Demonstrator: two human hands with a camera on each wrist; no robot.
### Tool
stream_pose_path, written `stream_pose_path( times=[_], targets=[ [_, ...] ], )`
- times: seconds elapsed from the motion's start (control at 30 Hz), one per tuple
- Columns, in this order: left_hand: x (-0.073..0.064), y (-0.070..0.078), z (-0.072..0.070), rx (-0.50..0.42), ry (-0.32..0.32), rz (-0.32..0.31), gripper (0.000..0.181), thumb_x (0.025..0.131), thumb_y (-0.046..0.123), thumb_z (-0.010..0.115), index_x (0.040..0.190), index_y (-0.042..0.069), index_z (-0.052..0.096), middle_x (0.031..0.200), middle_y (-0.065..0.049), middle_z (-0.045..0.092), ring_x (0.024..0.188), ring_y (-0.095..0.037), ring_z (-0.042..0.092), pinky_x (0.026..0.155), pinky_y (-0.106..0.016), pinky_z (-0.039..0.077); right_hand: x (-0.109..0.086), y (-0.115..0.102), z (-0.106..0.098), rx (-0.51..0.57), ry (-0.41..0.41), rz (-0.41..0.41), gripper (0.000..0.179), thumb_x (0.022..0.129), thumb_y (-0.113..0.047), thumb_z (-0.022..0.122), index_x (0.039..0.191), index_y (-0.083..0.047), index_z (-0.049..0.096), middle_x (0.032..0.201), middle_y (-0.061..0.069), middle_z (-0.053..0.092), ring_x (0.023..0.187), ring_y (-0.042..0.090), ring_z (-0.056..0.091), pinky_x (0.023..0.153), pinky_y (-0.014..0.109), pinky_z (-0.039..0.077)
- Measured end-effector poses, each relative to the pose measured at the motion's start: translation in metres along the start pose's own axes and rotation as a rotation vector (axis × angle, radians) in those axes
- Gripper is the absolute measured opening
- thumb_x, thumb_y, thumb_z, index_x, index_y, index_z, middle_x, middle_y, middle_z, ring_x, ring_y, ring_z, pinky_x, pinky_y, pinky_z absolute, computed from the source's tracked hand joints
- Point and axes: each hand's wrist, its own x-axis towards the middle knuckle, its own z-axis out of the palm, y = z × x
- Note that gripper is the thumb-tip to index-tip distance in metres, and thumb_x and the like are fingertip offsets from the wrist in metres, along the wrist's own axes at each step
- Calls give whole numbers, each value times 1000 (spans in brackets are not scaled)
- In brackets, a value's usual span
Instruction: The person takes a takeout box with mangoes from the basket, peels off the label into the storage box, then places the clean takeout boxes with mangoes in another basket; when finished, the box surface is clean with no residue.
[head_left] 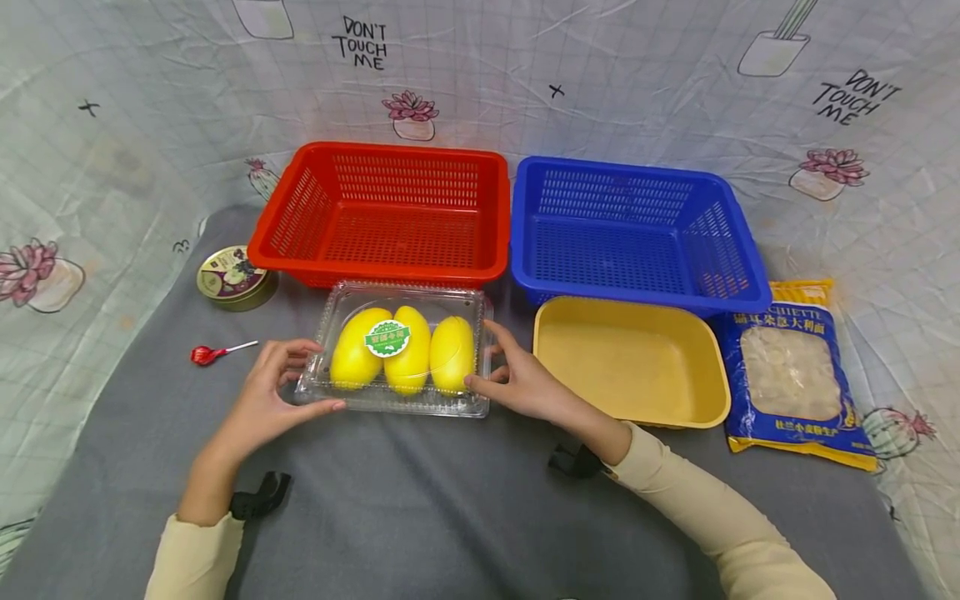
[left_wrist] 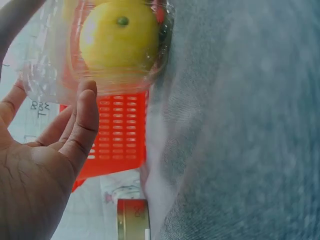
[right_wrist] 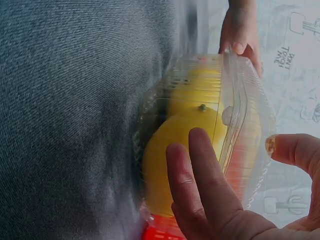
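A clear plastic clamshell box [head_left: 405, 406] holds three yellow mangoes [head_left: 452, 354], with a round green and white label [head_left: 387, 338] on its lid. At the box's left end, my left hand [head_left: 273, 396] grips it, thumb along the front edge and fingers at the side. My right hand [head_left: 528, 379] holds the other end, its thumb at the lid and its fingers against the side. The right wrist view shows the fingers [right_wrist: 202, 170] of that hand extended across the end of the box, beside a mango [right_wrist: 185, 145]. In the left wrist view, curled fingertips [left_wrist: 87, 102] lie right at the box's edge.
Behind the box stand a red basket [head_left: 378, 271] and a blue basket [head_left: 637, 298]. A yellow tub [head_left: 630, 358] and a blue pasta bag [head_left: 795, 375] lie to the right. On the left are a round tin [head_left: 236, 279] and a red lollipop [head_left: 206, 355].
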Motion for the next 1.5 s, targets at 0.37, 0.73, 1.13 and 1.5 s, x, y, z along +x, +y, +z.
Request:
stream_pose_path(
  times=[0.37,0.73,1.13,1.5],
  targets=[
    [-4,2,1,-18,7,-10,79,61,5,92,128,5,51,113,-7,44,101,-6,46,87,-2,37,-5,2,4,-37,81,-42,78,90,-21,70,151,-3,25,133,25,48,94,28,65,72,34,58],
    [-2,4,-4,31,-50,8,78,66,9,90,131,7,48,118,-10,45,104,-16,44,84,-11,38,-14,-4,-1,-137,167,-153,69,86,-17,74,143,-1,38,124,21,42,91,29,53,70,28,54],
    [21,8,-13,15,-106,95,67,78,10,80,139,12,51,140,-13,37,123,-17,31,91,-24,31,3,-19,0,-95,224,-375,33,86,-4,68,118,3,62,99,16,53,76,29,50,59,25,44],
    [51,6,-7,-4,-152,37,73,79,14,80,143,13,46,147,-11,35,132,-27,32,98,-55,35,27,-30,13,3,143,-443,25,88,-2,65,112,5,65,104,17,61,86,21,55,75,27,54]
  ],
)
